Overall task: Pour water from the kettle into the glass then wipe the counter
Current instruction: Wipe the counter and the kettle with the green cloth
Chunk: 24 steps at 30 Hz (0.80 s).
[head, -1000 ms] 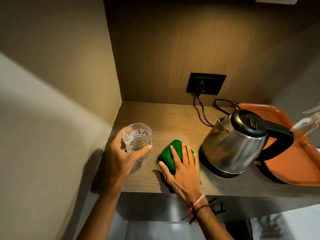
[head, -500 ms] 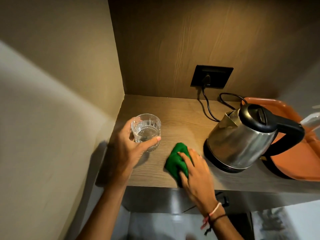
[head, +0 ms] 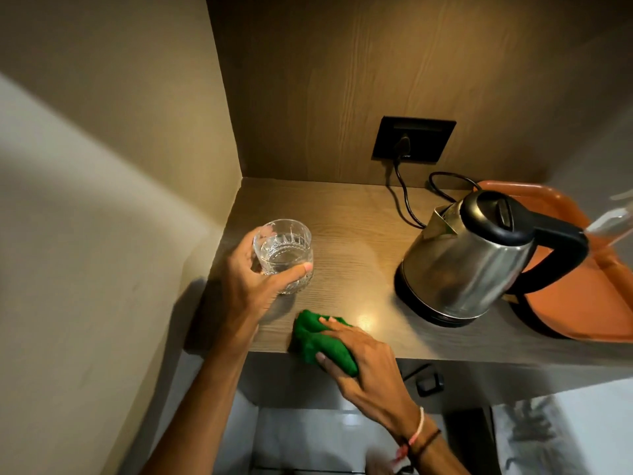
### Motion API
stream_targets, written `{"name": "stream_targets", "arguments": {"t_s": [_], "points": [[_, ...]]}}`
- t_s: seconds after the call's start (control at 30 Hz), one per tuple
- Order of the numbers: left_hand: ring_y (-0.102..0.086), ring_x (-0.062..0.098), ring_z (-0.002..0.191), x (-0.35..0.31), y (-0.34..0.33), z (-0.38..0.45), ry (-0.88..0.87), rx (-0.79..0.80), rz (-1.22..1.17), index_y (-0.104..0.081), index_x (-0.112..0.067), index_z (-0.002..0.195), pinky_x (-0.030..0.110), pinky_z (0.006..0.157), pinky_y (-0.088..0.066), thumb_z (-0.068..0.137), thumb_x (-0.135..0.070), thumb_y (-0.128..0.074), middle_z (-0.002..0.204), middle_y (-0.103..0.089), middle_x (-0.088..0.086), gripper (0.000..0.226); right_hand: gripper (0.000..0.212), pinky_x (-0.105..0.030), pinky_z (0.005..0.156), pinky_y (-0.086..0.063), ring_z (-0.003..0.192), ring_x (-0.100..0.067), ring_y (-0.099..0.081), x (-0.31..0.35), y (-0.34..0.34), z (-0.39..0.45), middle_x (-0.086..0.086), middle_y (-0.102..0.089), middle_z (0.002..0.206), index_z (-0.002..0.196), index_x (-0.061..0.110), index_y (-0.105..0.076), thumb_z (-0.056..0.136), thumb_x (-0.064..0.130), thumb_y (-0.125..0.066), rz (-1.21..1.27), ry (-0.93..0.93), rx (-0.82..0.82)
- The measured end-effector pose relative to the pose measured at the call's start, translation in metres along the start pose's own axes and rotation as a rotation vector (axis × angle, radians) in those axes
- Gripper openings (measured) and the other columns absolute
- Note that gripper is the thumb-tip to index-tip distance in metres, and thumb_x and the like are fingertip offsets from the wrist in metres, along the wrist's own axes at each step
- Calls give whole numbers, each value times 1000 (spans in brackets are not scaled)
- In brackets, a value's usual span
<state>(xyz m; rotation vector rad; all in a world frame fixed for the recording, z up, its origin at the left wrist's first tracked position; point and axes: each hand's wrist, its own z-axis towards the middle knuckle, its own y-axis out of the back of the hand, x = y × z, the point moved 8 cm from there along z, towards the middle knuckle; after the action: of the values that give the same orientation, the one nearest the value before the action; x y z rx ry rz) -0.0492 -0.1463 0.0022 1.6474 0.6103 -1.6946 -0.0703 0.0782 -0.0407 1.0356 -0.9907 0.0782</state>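
Observation:
A cut-glass tumbler [head: 283, 250] with water in it is at the left of the wooden counter [head: 352, 245]; my left hand [head: 250, 286] is wrapped around it, and I cannot tell whether it rests on the wood. My right hand [head: 363, 354] grips a bunched green cloth [head: 317, 339] at the counter's front edge, partly over the edge. A steel kettle [head: 469, 262] with a black lid and handle stands on its base to the right, spout pointing left.
An orange tray [head: 582, 303] sits at the far right behind the kettle, with a clear bottle [head: 613, 221] over it. A black cord [head: 406, 197] runs from the wall socket [head: 412, 138] to the kettle. Walls close in the left and back.
My right hand has drawn the green cloth back from the middle of the counter to its front edge, bunching it. The left hand keeps hold of the glass.

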Motion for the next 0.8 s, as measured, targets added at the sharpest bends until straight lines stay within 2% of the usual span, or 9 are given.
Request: {"name": "stream_targets", "arguments": {"t_s": [0.03, 0.1, 0.17, 0.27, 0.4, 0.5, 0.57, 0.73, 0.8], "points": [[-76, 9, 104, -1, -6, -3, 10, 10, -16, -68, -24, 127, 32, 88, -64, 43, -36, -101, 110, -80, -7, 90, 33, -30, 95, -59, 113, -11, -75, -6, 12, -6, 6, -83, 119, 118, 30, -80, 95, 49, -68, 172, -103, -37], [-75, 8, 103, 0, -19, -9, 26, 51, -15, -69, -25, 124, 31, 88, -64, 46, -24, -102, 110, -79, -8, 85, 31, -27, 73, -61, 89, -16, -79, -27, 38, -17, -5, -85, 96, 105, 26, -83, 88, 51, -74, 615, -334, -202], [-75, 9, 105, 3, -33, -15, 43, 91, 3, -67, -27, 122, 38, 93, -63, 51, -13, -102, 114, -77, -5, 81, 23, -36, 70, -66, 90, -28, -83, -54, 58, -34, -13, -85, 100, 101, 21, -86, 87, 40, -81, 976, -517, -397], [-72, 17, 113, 8, -52, -23, 51, 121, 38, -66, -18, 129, 46, 100, -60, 52, -12, -102, 120, -75, 3, 84, 31, -53, 71, -67, 101, -38, -81, -72, 75, -54, -15, -83, 116, 113, 24, -84, 91, 42, -71, 1325, -670, -540], [-70, 18, 115, 14, -67, -32, 49, 130, 93, -65, -16, 129, 44, 103, -58, 52, -14, -102, 121, -75, 4, 85, 42, -50, 58, -66, 89, -40, -83, -82, 86, -66, -18, -83, 116, 120, 20, -81, 90, 46, -69, 1406, -688, -573], [-70, 23, 117, 17, -71, -34, 49, 125, 118, -63, -9, 134, 41, 103, -58, 52, -14, -102, 123, -74, 9, 91, 37, -50, 60, -66, 94, -42, -82, -83, 86, -69, -19, -82, 119, 114, 22, -84, 92, 46, -67, 1425, -674, -565], [-69, 24, 118, 16, -73, -35, 44, 126, 131, -62, -9, 135, 39, 103, -58, 52, -14, -102, 125, -73, 10, 93, 36, -46, 55, -65, 89, -42, -82, -84, 84, -71, -21, -81, 118, 111, 21, -85, 93, 47, -66, 1432, -685, -559], [-66, 23, 120, 17, -74, -37, 56, 125, 131, -61, -11, 137, 44, 106, -55, 51, -14, -102, 128, -71, 9, 96, 35, -49, 60, -66, 95, -41, -82, -86, 84, -66, -19, -82, 119, 112, 22, -85, 92, 45, -67, 1452, -664, -546], [-67, 22, 120, 19, -75, -37, 64, 123, 131, -61, -11, 137, 44, 106, -56, 50, -15, -102, 127, -71, 8, 97, 37, -47, 56, -65, 89, -41, -82, -87, 86, -65, -21, -81, 119, 114, 21, -84, 91, 46, -68, 1456, -665, -550]]}}
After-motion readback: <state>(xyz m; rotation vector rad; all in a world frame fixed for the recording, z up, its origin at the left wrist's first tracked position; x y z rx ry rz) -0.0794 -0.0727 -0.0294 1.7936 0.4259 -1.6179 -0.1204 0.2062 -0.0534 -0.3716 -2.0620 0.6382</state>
